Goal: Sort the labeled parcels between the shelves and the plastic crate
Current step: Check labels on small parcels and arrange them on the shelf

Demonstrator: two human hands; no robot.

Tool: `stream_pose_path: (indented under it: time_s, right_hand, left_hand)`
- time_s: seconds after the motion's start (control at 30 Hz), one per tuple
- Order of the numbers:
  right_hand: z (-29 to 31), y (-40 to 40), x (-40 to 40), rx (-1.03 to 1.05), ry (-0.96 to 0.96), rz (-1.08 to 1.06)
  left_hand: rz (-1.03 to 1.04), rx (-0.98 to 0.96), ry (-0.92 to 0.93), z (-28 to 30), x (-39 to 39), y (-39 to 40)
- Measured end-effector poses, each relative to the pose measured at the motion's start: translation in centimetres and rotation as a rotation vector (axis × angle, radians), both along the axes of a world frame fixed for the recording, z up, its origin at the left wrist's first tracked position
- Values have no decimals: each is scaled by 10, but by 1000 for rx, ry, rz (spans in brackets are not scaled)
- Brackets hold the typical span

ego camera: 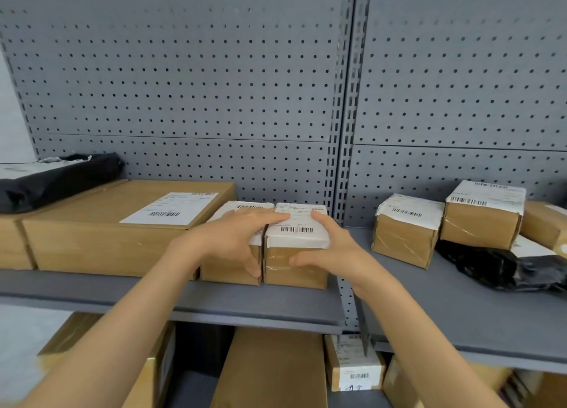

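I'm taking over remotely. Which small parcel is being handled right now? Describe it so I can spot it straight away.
Find the grey shelf in front of the pegboard, left of the upright post. Right of the large flat box stand two small brown boxes side by side. It is the right-hand small box, nearest the post: both the left hand and the right hand hold it.

A grey perforated back panel [190, 70] spans the far side of the scene. A slotted vertical upright [348, 101] divides it into left and right bays. A pale wall [12, 116] is visible at far left.
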State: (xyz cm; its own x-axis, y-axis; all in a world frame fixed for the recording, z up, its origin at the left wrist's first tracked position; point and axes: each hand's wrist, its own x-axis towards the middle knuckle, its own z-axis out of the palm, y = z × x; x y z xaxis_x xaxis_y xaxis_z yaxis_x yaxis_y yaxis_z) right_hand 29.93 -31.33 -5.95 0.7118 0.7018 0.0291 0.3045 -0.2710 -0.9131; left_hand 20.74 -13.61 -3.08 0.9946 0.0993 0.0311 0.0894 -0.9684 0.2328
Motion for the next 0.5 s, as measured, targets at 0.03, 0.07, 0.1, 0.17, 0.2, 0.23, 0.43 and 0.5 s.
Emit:
stream_pose_path:
  time_s: [0.03,0.07,0.1,0.17,0.2,0.23,0.43,0.5]
  right_hand:
    - [-1,0,2,3,-22,10]
    - [-2,-1,4,15,-38,12]
    - [-3,0,6,29,-57,8]
    - [-6,2,10,41,-123,-17]
    - [-7,4,12,38,-169,-37]
    - [-9,6,15,36,-213,-57]
    - [-15,25,32,39,-317,-148]
    - [-17,30,35,48,-327,-156]
  left_hand:
    - [-5,-17,-19,-1,3,2]
    - [-13,-35,-40,-2,6,4]
    - [-21,-52,-63,-2,9,6]
    - [-27,-73,-104,-4,17,11]
    - [-26,-75,-125,-6,21,13]
    - [-22,-72,-146,-7,26,16]
    - [-1,-5,-277,-16,50,30]
    - [-1,-4,-285,-17,56,35]
